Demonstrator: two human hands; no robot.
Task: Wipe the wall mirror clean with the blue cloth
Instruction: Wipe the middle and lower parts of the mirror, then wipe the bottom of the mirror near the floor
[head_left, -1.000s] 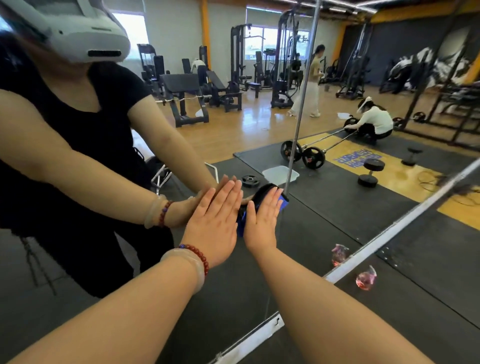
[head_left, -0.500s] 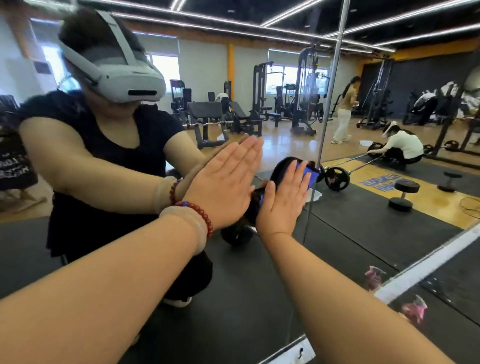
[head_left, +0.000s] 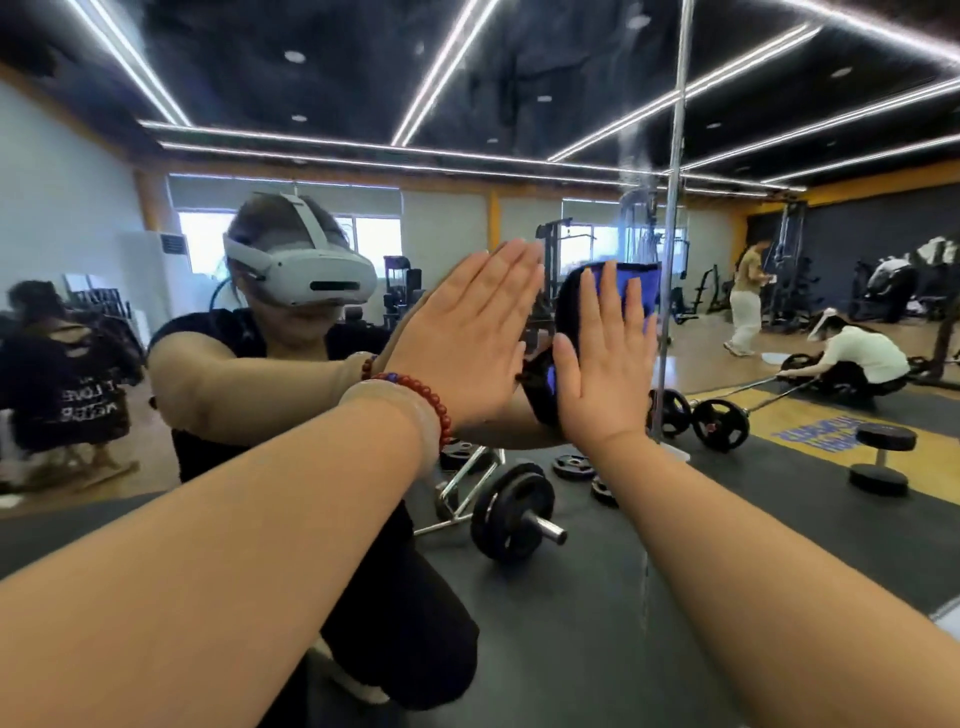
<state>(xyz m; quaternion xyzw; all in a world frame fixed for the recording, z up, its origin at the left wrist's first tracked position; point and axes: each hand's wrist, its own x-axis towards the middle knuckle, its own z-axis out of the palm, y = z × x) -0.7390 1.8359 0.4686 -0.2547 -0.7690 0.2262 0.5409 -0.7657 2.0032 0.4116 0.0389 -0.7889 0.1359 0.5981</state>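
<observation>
The wall mirror (head_left: 519, 104) fills the whole view and reflects a gym. My right hand (head_left: 608, 358) lies flat with straight fingers on the blue cloth (head_left: 641, 283), pressing it against the glass beside a vertical seam (head_left: 670, 260) between mirror panels. The cloth shows blue above and left of my fingers, with a dark edge. My left hand (head_left: 467, 332), a red bead bracelet on its wrist, presses flat on the bare glass just left of the cloth, fingers straight and together.
The mirror reflects me crouching in a headset, a barbell and weight plates on black floor mats, machines, and two people at the right. A smeared, misty streak (head_left: 636, 171) runs up the glass near the seam.
Both hands have slid up the mirror with the cloth, from near the floor to head height. My view has tilted up, so the ceiling lights now show.
</observation>
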